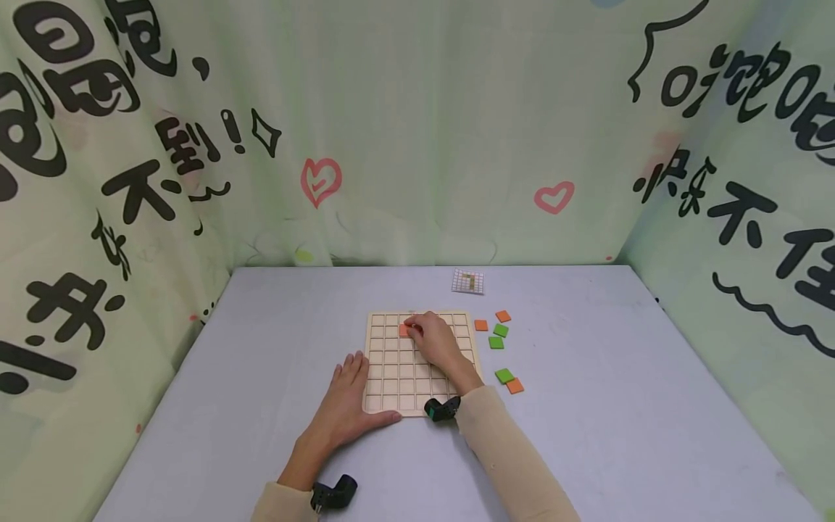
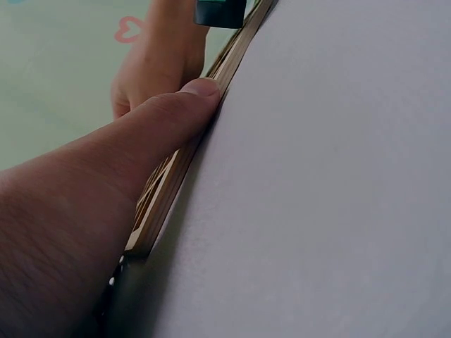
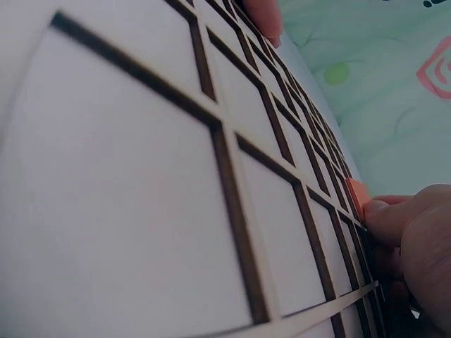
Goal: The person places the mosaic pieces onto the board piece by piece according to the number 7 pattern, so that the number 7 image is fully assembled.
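Note:
A light wooden grid board (image 1: 391,370) lies on the table, its square cells framed by thin raised strips. Near its far edge my right hand (image 1: 433,339) pinches an orange square tile (image 1: 404,330) over one of the cells. In the right wrist view the thumb is against that orange tile (image 3: 357,193), and the other fingers are partly hidden. My left hand (image 1: 349,399) lies at the board's near left corner, fingers straight along the left side. Its thumb (image 2: 176,105) rests along the near edge in the left wrist view.
Right of the board lie loose tiles: an orange one (image 1: 503,316), another orange one (image 1: 481,325), a green pair (image 1: 496,342), and a green tile (image 1: 504,375) touching an orange tile (image 1: 514,386). Behind the board sits a small grid card (image 1: 468,281). Printed curtains (image 1: 417,130) surround the table.

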`<control>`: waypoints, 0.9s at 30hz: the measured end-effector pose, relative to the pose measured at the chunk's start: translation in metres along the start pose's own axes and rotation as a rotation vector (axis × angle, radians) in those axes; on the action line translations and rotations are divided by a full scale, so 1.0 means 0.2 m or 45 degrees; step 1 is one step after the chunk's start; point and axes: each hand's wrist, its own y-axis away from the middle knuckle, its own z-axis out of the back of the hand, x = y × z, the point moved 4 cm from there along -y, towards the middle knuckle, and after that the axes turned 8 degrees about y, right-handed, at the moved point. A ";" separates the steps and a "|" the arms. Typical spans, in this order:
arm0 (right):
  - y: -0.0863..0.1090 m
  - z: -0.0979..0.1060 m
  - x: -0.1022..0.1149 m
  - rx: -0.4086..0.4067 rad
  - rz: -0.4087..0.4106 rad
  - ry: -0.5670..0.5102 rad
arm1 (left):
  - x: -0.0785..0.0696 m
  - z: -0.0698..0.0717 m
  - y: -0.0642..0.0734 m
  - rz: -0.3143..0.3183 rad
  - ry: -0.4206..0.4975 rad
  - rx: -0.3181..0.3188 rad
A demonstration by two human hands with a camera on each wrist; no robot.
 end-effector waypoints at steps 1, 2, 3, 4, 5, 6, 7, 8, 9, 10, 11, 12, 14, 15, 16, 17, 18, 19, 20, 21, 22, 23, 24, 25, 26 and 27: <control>0.00 0.00 0.00 0.002 -0.001 -0.001 | 0.00 0.00 0.00 -0.005 -0.001 -0.002; 0.00 0.00 0.00 0.003 0.002 0.003 | 0.00 0.00 0.00 -0.009 -0.002 -0.004; 0.01 0.00 0.00 0.003 0.003 0.005 | 0.00 0.00 0.00 -0.014 -0.001 -0.006; 0.01 0.00 0.00 0.005 0.002 0.002 | 0.00 0.00 0.00 -0.019 -0.002 -0.007; 0.01 0.00 0.00 0.007 0.002 0.000 | 0.00 0.00 0.00 -0.022 -0.001 -0.009; 0.01 0.00 0.00 0.008 0.001 -0.003 | 0.00 0.00 0.00 -0.025 -0.001 -0.009; 0.01 0.00 0.00 0.009 0.001 -0.003 | 0.00 0.00 0.00 -0.027 0.001 -0.010; 0.01 0.00 0.00 0.007 0.003 -0.002 | 0.00 0.00 0.00 -0.028 0.000 -0.009; 0.01 0.00 0.00 0.007 0.003 -0.002 | 0.00 0.00 0.00 -0.028 0.000 -0.008; 0.01 0.00 0.00 0.007 0.005 -0.005 | 0.00 0.00 0.00 -0.027 -0.001 -0.007; 0.01 0.00 0.00 0.007 0.007 -0.003 | 0.00 0.00 0.00 -0.026 -0.001 -0.006; 0.01 0.00 0.00 0.008 0.008 -0.001 | 0.00 0.00 0.00 -0.026 0.000 -0.006; 0.02 0.00 0.01 0.011 0.015 0.004 | 0.00 0.00 0.00 -0.027 0.002 -0.007; 0.02 0.00 0.01 0.013 0.017 0.006 | 0.00 0.00 0.00 -0.026 0.004 -0.007; 0.02 0.00 0.01 0.016 0.018 0.007 | 0.00 0.00 0.01 -0.026 0.007 -0.008; 0.02 0.00 0.01 0.021 0.017 0.008 | 0.00 0.00 0.01 -0.026 0.011 -0.007; 0.02 0.01 0.01 0.024 0.018 0.006 | 0.00 0.00 0.01 -0.025 0.013 -0.006; 0.02 0.01 0.01 0.023 0.021 0.007 | 0.00 0.00 0.01 -0.026 0.014 -0.007; 0.02 0.01 0.00 0.026 0.021 0.006 | 0.00 0.00 0.00 -0.023 0.014 -0.005; 0.02 0.01 0.00 0.027 0.020 0.002 | 0.00 0.00 0.00 -0.022 0.014 -0.003; 0.02 0.01 0.00 0.027 0.022 -0.002 | 0.00 0.00 0.00 -0.021 0.015 -0.001; 0.02 0.01 0.00 0.027 0.021 -0.008 | 0.00 0.00 0.00 -0.022 0.014 -0.002; 0.02 0.01 0.00 0.030 0.020 -0.014 | 0.00 0.00 0.00 -0.022 0.011 -0.001; 0.02 0.01 -0.01 0.032 0.020 -0.019 | 0.00 0.00 0.00 -0.023 0.011 -0.001; 0.02 0.01 -0.01 0.033 0.019 -0.025 | 0.00 0.00 0.00 -0.024 0.010 -0.001; 0.02 0.01 -0.01 0.033 0.020 -0.031 | 0.00 0.00 0.00 -0.024 0.010 0.000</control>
